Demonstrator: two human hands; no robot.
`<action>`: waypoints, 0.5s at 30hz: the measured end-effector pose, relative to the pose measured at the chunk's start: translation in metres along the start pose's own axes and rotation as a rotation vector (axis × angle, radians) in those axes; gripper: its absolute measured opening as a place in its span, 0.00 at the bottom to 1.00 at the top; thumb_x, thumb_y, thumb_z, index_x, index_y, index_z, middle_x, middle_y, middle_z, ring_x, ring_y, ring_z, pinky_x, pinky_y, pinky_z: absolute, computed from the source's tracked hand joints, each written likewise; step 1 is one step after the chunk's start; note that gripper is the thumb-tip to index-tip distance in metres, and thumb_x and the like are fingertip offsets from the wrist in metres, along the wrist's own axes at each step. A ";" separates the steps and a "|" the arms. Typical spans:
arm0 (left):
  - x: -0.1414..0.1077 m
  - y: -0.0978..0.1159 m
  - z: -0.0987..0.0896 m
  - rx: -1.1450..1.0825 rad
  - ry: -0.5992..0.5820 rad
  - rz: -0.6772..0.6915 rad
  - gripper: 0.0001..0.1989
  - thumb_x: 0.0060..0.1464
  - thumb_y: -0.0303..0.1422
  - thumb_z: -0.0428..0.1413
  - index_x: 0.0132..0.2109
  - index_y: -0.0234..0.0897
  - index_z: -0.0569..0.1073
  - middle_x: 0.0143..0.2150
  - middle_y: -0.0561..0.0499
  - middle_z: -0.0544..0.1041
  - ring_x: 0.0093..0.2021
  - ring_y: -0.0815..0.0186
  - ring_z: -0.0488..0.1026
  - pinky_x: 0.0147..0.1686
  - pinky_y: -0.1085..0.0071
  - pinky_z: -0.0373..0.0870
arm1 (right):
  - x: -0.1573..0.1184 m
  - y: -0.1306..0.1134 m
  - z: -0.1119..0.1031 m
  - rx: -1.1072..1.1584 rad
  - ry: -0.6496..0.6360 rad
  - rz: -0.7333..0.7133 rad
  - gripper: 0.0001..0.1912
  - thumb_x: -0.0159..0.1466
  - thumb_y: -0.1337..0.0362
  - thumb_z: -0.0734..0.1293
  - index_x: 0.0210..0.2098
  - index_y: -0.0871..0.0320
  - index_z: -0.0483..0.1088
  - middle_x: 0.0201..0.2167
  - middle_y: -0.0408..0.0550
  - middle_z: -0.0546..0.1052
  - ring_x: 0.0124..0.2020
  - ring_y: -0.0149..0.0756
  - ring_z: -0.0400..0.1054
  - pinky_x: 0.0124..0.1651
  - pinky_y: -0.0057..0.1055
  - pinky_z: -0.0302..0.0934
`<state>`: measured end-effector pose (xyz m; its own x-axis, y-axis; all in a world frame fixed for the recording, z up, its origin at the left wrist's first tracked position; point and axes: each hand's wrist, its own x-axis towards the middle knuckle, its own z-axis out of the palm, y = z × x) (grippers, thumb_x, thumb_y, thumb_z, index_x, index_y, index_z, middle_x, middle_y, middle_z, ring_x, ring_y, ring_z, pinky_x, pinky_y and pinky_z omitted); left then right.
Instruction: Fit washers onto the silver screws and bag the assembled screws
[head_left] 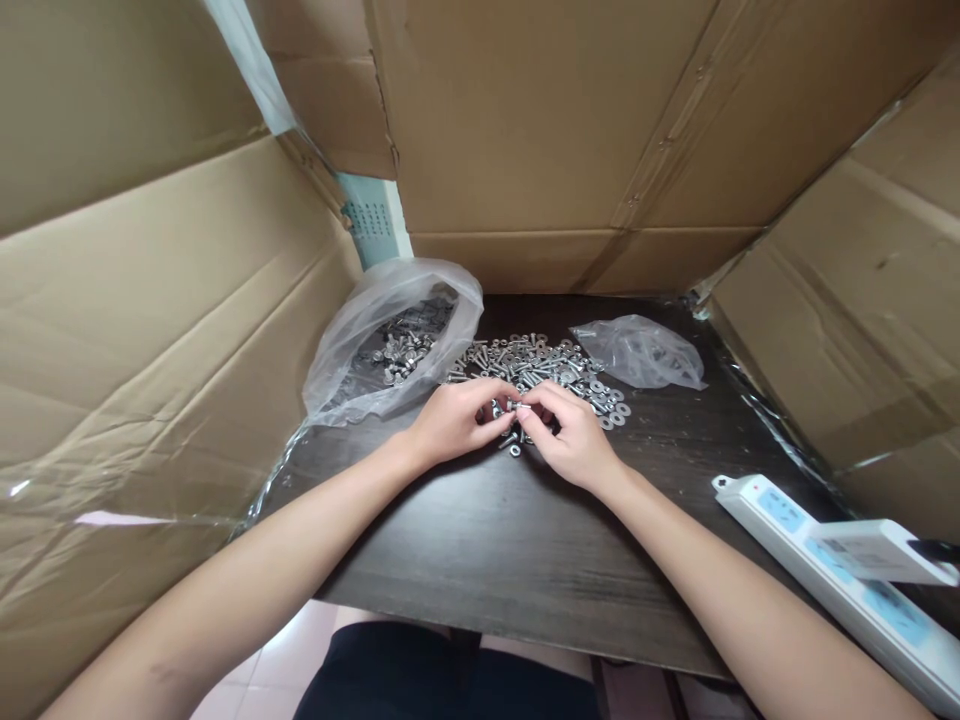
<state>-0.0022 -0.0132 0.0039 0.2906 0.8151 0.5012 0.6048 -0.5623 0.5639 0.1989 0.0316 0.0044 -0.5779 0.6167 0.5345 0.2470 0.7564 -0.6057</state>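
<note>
My left hand [454, 420] and my right hand [571, 432] meet at the middle of a dark wooden table [487, 540]. Together their fingertips pinch a small metal bolt [514, 406]; what else sits on it is too small to tell. Just beyond the hands lies a loose pile of silver bolts, nuts and washers [540, 365]. A few stray pieces [514, 444] lie under the fingers.
A clear plastic bag [390, 340] holding more bolts lies open at the left. A smaller crumpled bag [641, 352] sits at the right. Cardboard walls [150, 330] enclose the table on three sides. A white power strip [832, 560] lies at the right front edge.
</note>
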 end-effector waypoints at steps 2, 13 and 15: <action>0.000 0.000 0.000 0.002 0.001 0.005 0.08 0.64 0.34 0.57 0.48 0.37 0.76 0.40 0.51 0.81 0.29 0.71 0.74 0.32 0.75 0.70 | 0.000 0.000 0.000 0.007 0.000 -0.002 0.07 0.71 0.64 0.63 0.35 0.55 0.70 0.31 0.46 0.72 0.31 0.36 0.67 0.35 0.34 0.63; 0.000 -0.001 0.001 0.002 -0.003 0.014 0.08 0.64 0.34 0.57 0.48 0.37 0.76 0.40 0.50 0.81 0.30 0.71 0.74 0.33 0.75 0.71 | 0.000 -0.001 -0.001 0.007 -0.018 0.005 0.10 0.72 0.63 0.62 0.33 0.55 0.69 0.30 0.46 0.73 0.31 0.37 0.67 0.36 0.35 0.62; 0.000 -0.001 0.000 0.002 0.001 0.022 0.08 0.64 0.34 0.57 0.47 0.36 0.76 0.40 0.50 0.81 0.30 0.71 0.74 0.33 0.75 0.71 | 0.000 -0.001 -0.001 0.008 -0.020 -0.004 0.11 0.72 0.64 0.62 0.32 0.55 0.68 0.29 0.46 0.72 0.31 0.36 0.67 0.36 0.35 0.62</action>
<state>-0.0023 -0.0128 0.0033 0.3031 0.8024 0.5141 0.5996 -0.5799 0.5516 0.1995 0.0317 0.0059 -0.5946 0.6089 0.5250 0.2382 0.7571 -0.6083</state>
